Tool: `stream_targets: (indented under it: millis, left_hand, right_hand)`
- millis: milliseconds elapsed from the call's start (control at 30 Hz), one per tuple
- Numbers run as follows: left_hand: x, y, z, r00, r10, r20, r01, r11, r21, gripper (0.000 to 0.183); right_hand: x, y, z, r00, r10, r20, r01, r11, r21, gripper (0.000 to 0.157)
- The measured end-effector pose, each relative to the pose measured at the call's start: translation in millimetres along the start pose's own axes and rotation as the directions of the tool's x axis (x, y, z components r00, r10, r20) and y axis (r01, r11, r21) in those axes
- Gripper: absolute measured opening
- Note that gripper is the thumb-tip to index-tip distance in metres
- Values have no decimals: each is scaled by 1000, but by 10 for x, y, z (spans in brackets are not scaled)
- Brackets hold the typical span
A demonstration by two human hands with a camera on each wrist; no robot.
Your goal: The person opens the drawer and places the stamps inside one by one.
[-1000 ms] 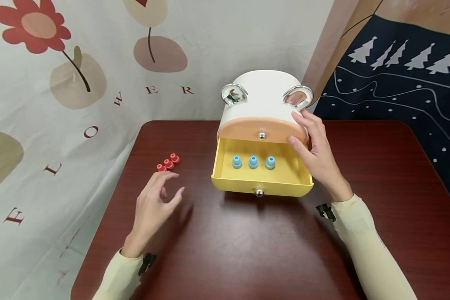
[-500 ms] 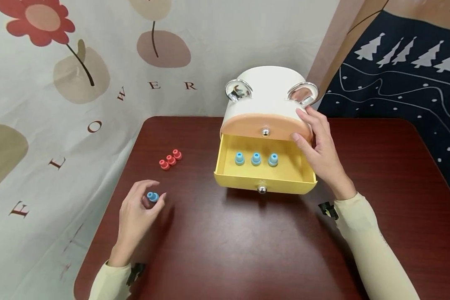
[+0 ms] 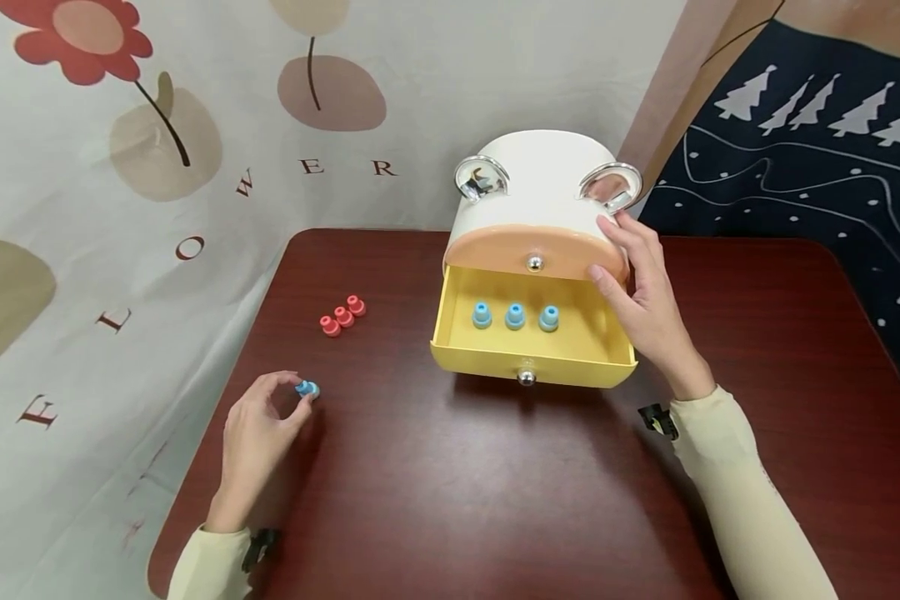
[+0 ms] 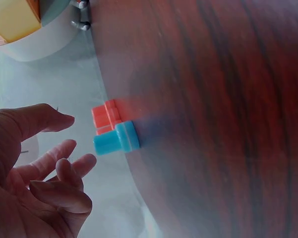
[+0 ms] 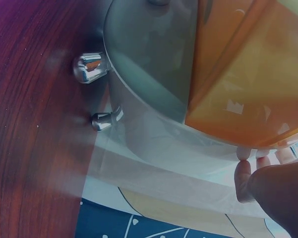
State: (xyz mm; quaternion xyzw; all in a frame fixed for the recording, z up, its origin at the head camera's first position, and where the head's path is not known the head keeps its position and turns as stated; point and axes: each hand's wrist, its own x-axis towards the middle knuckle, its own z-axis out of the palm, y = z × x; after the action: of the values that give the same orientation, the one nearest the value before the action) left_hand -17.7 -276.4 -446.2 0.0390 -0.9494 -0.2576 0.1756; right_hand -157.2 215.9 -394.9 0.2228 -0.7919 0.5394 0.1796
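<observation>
A small blue stepped peg (image 3: pixel 307 389) stands on the table at the left. My left hand (image 3: pixel 258 425) is beside it, thumb and index finger spread on either side of it in the head view. The left wrist view shows a gap between the fingertips and this blue peg (image 4: pixel 116 139). My right hand (image 3: pixel 648 300) holds the right front corner of a white drawer box (image 3: pixel 536 175), thumb on the orange upper drawer front (image 3: pixel 487 246) and fingers along the shell. Below, the yellow drawer (image 3: pixel 457 360) is pulled out, with three blue pegs (image 3: pixel 515 317) standing inside.
Three red pegs (image 3: pixel 343 317) stand in a slanting row on the table (image 3: pixel 435 500), left of the box. Silver ear-shaped handles (image 3: pixel 482 177) top the box. A printed curtain (image 3: pixel 405 75) hangs close behind the table's back edge.
My left hand has drawn left and toward the body, away from the red pegs. A blue peg hidden earlier now shows at its fingertips. My right hand stays on the box.
</observation>
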Motion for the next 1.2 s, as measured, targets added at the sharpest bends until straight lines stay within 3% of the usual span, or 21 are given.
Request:
stream_targets:
  millis: [300, 800, 967, 1200]
  left_hand:
    - [22, -101, 50, 995, -89, 49, 86, 995, 47, 18]
    - [108, -120, 75, 999, -28, 17, 28, 999, 21, 16]
    - [148, 19, 42, 1000, 24, -6, -24, 998, -59, 17]
    - [281, 443, -146, 988, 125, -88, -137, 979, -151, 19]
  right_hand:
    - [0, -9, 10, 1000, 3, 1, -3, 1000, 2, 59]
    - [6, 17, 12, 1000, -14, -9, 14, 1000, 16, 59]
    - [6, 27, -2, 1000, -17, -10, 17, 1000, 9, 60]
    - [-12, 25, 11, 1000, 5, -1, -5, 1000, 5, 60]
